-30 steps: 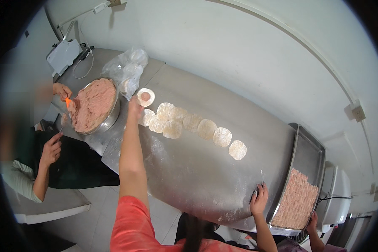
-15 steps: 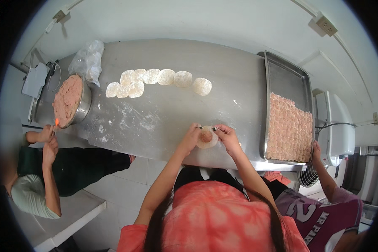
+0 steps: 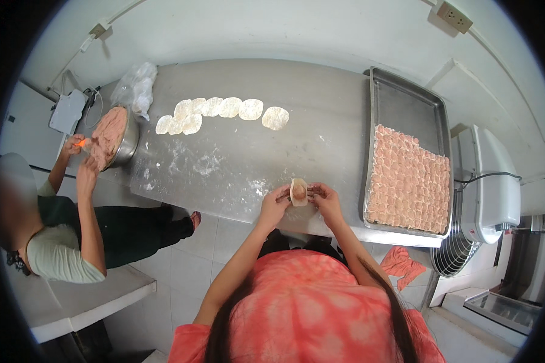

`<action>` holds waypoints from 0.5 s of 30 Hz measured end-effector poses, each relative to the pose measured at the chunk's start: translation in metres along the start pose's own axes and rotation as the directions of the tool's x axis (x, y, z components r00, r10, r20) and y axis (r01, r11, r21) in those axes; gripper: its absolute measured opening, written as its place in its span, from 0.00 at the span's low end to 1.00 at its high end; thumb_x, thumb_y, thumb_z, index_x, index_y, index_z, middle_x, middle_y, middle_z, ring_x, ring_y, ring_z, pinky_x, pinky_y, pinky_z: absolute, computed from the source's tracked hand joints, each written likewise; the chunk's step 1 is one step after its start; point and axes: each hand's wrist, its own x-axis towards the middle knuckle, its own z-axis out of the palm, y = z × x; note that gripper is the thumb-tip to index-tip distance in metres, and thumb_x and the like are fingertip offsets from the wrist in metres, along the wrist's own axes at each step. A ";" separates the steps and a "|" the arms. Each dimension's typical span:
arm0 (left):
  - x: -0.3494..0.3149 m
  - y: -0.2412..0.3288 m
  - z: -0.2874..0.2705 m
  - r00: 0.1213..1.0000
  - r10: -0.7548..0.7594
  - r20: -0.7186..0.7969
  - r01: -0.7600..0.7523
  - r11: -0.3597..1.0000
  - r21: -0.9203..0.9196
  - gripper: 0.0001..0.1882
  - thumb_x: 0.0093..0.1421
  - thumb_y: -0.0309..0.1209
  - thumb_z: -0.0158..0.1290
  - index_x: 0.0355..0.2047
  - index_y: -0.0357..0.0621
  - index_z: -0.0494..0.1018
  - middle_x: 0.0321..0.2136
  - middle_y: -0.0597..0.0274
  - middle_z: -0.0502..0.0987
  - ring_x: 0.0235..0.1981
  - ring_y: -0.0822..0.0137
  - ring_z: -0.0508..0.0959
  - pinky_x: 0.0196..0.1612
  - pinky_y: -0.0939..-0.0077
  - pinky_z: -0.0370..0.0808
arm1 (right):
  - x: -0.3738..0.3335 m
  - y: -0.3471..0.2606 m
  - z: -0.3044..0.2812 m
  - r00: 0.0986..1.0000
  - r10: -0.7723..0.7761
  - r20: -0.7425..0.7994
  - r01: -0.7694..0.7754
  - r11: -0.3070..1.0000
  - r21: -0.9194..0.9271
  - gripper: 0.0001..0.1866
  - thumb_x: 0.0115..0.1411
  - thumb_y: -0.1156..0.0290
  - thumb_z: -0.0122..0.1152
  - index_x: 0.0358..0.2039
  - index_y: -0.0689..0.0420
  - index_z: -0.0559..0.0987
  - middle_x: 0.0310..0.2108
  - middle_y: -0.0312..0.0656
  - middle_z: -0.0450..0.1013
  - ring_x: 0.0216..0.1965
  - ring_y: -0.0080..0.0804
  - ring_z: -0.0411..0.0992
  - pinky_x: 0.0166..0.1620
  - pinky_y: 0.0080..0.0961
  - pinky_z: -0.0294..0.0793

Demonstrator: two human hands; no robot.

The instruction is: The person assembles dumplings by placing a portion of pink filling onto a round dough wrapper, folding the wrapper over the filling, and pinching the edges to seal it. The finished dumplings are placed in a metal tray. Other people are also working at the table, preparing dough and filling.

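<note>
Close to the front edge of the steel table, my left hand [image 3: 275, 206] and my right hand [image 3: 325, 201] hold a dumpling wrapper [image 3: 298, 201] between their fingertips. Its two sides are folded up around a lump of pinkish meat filling [image 3: 299, 191]. Ahead and to the left, several floury round wrappers [image 3: 229, 107] lie overlapping in a curved row, and one separate wrapper [image 3: 276, 118] sits at the row's right end. To the right, a large metal tray [image 3: 407, 106] holds closely packed rows of filled dumplings [image 3: 406, 181] in its nearer part.
At the table's left end, a co-worker's hand [image 3: 86, 171] is at a metal bowl [image 3: 127, 145] of pink filling; their other hand has something orange. A clear plastic bag [image 3: 136, 88] lies behind. White flour marks the steel table [image 3: 236, 157]. A white appliance [image 3: 493, 181] stands right of the tray.
The wrapper's sides, spread flat and round before, are now folded up around the filling. The person at the right has gone out of view. The left co-worker's hands have moved up along the bowl.
</note>
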 end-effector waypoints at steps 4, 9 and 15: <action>-0.002 0.006 0.009 0.996 0.031 -0.083 -0.030 0.999 0.011 0.19 0.55 0.17 0.49 0.49 0.34 0.69 0.43 0.57 0.74 0.43 0.69 0.75 0.45 0.78 0.73 | -0.002 -0.009 0.000 0.995 -0.075 0.072 0.085 0.986 -0.144 0.14 0.51 0.85 0.51 0.38 0.62 0.77 0.40 0.39 0.72 0.40 0.26 0.72 0.43 0.20 0.71; 0.004 0.008 0.010 0.992 0.021 -0.125 -0.032 0.995 -0.092 0.14 0.56 0.19 0.51 0.43 0.37 0.72 0.39 0.62 0.76 0.35 0.74 0.76 0.37 0.81 0.74 | 0.007 -0.019 -0.002 0.972 -0.195 0.131 0.225 0.934 -0.276 0.11 0.51 0.83 0.55 0.36 0.61 0.77 0.40 0.37 0.72 0.40 0.24 0.71 0.43 0.20 0.70; 0.003 0.026 0.025 0.979 0.046 -0.197 -0.091 0.970 -0.224 0.09 0.55 0.17 0.52 0.36 0.40 0.72 0.34 0.66 0.75 0.32 0.76 0.75 0.35 0.81 0.74 | 0.004 -0.033 0.002 0.979 -0.171 0.112 0.159 0.982 0.103 0.13 0.50 0.84 0.56 0.39 0.62 0.74 0.43 0.38 0.71 0.43 0.24 0.69 0.44 0.22 0.71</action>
